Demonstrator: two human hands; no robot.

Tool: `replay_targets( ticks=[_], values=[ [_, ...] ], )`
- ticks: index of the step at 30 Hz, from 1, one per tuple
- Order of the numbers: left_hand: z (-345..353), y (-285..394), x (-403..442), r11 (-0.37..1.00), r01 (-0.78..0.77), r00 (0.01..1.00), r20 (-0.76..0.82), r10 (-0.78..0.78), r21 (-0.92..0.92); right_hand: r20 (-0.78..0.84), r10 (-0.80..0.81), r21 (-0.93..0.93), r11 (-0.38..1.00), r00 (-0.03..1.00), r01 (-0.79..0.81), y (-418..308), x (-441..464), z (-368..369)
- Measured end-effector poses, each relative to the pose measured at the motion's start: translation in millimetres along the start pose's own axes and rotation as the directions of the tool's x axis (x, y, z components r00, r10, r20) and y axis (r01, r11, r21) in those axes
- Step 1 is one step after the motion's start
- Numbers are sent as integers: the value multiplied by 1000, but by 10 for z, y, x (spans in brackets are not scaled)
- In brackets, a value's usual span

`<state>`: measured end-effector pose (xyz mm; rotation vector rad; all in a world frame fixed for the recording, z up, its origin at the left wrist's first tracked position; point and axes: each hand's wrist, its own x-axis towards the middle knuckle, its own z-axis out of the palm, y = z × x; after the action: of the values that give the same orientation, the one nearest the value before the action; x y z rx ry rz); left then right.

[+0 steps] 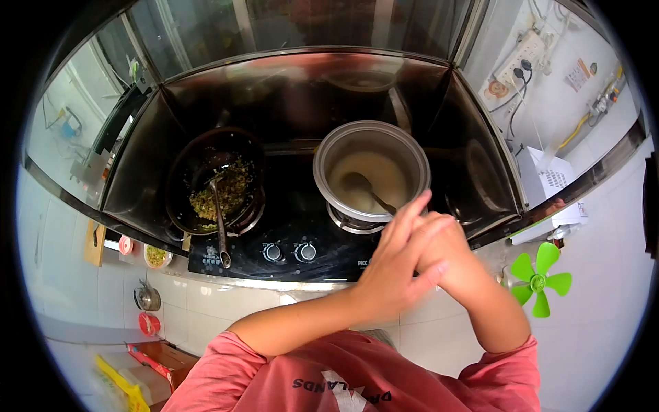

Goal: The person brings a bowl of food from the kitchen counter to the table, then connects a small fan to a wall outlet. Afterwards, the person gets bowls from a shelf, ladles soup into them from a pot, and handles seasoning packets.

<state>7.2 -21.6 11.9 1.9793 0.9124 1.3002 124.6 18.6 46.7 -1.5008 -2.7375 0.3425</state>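
Left hand [397, 264] laid against right hand [446, 247], by the pot's [326, 165] near-right rim.
Left fingers extended; right grip hidden, cannot tell. Spoon [375, 197] lies in the pot, beyond and left, left hand nearer; long axis diagonal, bowl pointing far-left, handle toward the hands.

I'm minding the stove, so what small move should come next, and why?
Perhaps give the pot a slow stir: the spoon dips into its pale liquid, with the handle slanting towards your left hand and right hand, which overlap near the pot. Any grip is hidden.
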Motion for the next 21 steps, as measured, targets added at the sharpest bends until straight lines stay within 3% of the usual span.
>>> replay_targets(
  ticks=[1, 3, 5, 7, 9, 11, 13, 15, 17, 19, 21],
  values=[
    [1, -77, 9, 996, 6, 1000, -23, -4, 87, -41, -39, 29, 999, 998, 40, 35, 56, 99],
    [32, -253, 53, 993, 28, 998, -52, -22, 116, -175, 20, -31, 999, 984, -26, 78, 315, 340],
    [38, -343, 85, 997, 26, 999, -46, -23, 66, -161, 41, 79, 996, 986, -28, 64, 256, 204],
    [55, -310, 71, 999, 26, 999, -25, -25, 41, -40, 186, -67, 980, 982, -189, 85, 240, 196],
    [57, -136, 41, 999, -35, 999, 21, 35, -9, -86, 130, -24, 991, 988, -133, -19, -13, -60],
    [40, 47, 17, 999, -28, 999, 27, 29, -36, 65, 23, -22, 1000, 998, -21, -80, -125, -232],
    [13, 115, -10, 995, -76, 997, 18, 75, 61, 91, 37, -92, 995, 995, -29, -101, -85, -159],
    [21, 6, -20, 990, -75, 997, -3, 76, 118, -63, -17, -31, 999, 998, 15, 48, 75, 188],
    [41, -243, -11, 980, -55, 995, -68, 69, 191, -83, -71, -31, 997, 994, 69, 69, 237, 214],
    [80, -361, -9, 984, -40, 994, -96, 57, 171, 22, 196, -77, 978, 980, -194, 55, 344, 191],
    [85, -362, 8, 990, -83, 995, -52, 89, 110, -42, 213, -117, 969, 976, -217, 62, 225, 151]
  ],
)
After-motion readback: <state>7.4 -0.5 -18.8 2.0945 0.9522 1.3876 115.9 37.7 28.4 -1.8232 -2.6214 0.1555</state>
